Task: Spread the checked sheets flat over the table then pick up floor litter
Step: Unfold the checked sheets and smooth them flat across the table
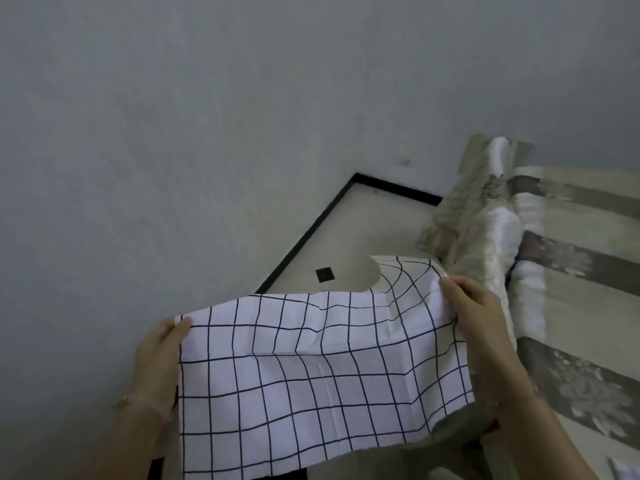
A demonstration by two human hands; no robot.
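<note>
**Spreading in hand: white checked sheet with thin dark grid lines, held up and not yet laid**

Biggest first. The matt grey plaster wall fills the top and left, flat and a bit mottled. At right is a beige-and-brown striped cloth with a faded leafy print, soft-looking. The pale floor tile looks smooth and hard, with a black strip edging along the wall.

The checked sheet hangs in the air between both hands, over the floor. It is thin woven fabric, rectangular, with sharp fold creases, and its upper right corner curls over. I see no table, so I judge this as the first step, early on. Litter pickup is untouched.

A rolled cream and white fabric bundle, ruffled and lumpy, lies just behind the sheet.

The left hand pinches the top left corner, thumb on the front, other fingers hidden behind. The right hand clamps the top right edge between fingertips and thumb.

Next I'd turn to find the table, keep both corners taut, lower the far edge first and smooth out the creases.

Small stuff: a black square floor inlay and a thin gold bracelet on the left wrist.
</note>
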